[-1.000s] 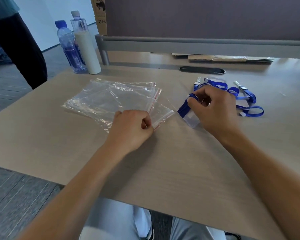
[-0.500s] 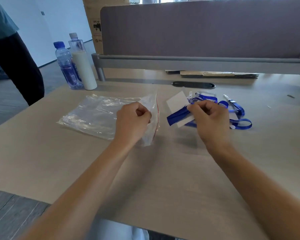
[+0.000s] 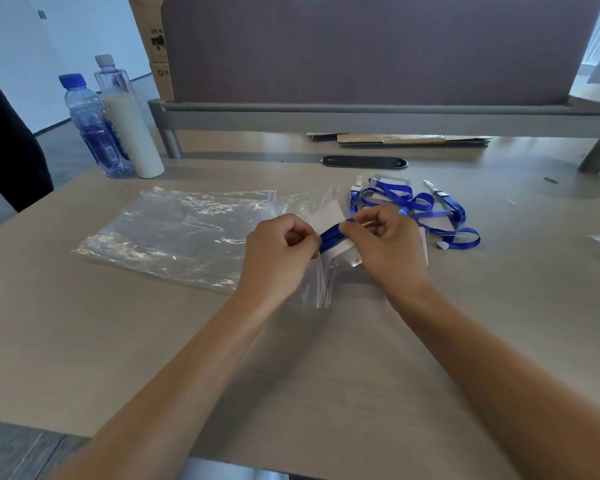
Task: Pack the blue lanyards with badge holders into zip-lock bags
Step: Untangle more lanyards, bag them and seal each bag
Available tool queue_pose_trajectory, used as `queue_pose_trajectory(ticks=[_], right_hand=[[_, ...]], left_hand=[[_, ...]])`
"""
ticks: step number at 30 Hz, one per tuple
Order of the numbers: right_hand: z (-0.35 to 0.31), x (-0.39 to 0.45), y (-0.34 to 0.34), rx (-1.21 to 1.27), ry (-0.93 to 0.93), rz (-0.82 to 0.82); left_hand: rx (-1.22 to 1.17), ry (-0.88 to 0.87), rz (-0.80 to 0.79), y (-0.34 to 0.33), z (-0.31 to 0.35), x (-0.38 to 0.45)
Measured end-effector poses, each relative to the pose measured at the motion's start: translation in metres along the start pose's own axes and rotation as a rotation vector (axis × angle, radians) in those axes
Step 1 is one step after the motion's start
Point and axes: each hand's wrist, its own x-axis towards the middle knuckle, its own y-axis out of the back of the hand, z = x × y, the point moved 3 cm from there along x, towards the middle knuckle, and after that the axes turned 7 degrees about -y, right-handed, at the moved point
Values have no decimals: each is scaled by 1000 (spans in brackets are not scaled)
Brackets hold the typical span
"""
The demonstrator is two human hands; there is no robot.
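Observation:
My left hand [image 3: 278,251] pinches the lip of a clear zip-lock bag [image 3: 321,282], lifted off the table with its mouth facing right. My right hand [image 3: 388,244] grips a folded blue lanyard with its clear badge holder [image 3: 333,230], whose front end sits at the bag's mouth between my two hands. More blue lanyards [image 3: 426,206] lie tangled on the table just behind my right hand. A stack of flat zip-lock bags [image 3: 174,233] lies to the left of my left hand.
Two bottles [image 3: 118,123] stand at the table's back left corner. A desk divider [image 3: 361,50] runs along the back, with flat cardboard [image 3: 413,138] under it and a black cable slot [image 3: 364,162]. A person in dark clothing [image 3: 4,140] stands at far left.
My left hand has lifted one bag off the stack and turned its mouth right. My right hand has brought the lanyard and badge holder leftward to the bag's opening.

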Motion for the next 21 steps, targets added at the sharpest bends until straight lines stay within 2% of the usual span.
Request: queue_pose_trajectory(ticks=[3,8,14,19,21], right_hand=[[4,-4,-7,-11,-1,-78],[2,-11,-9,-105,-22,-299],[0,-8,-8,-237,48,-250],[2,-9,-10,-411,75,-454],[4,-4,-10,-497,121,-466]], left_hand=[[-26,-17,-8,-1,1,0],[-110,18,-2,2,-5,6],[-96,33,17,6,-4,15],[-66,14,5,10,-6,26],[-40,-7,-3,12,-7,34]])
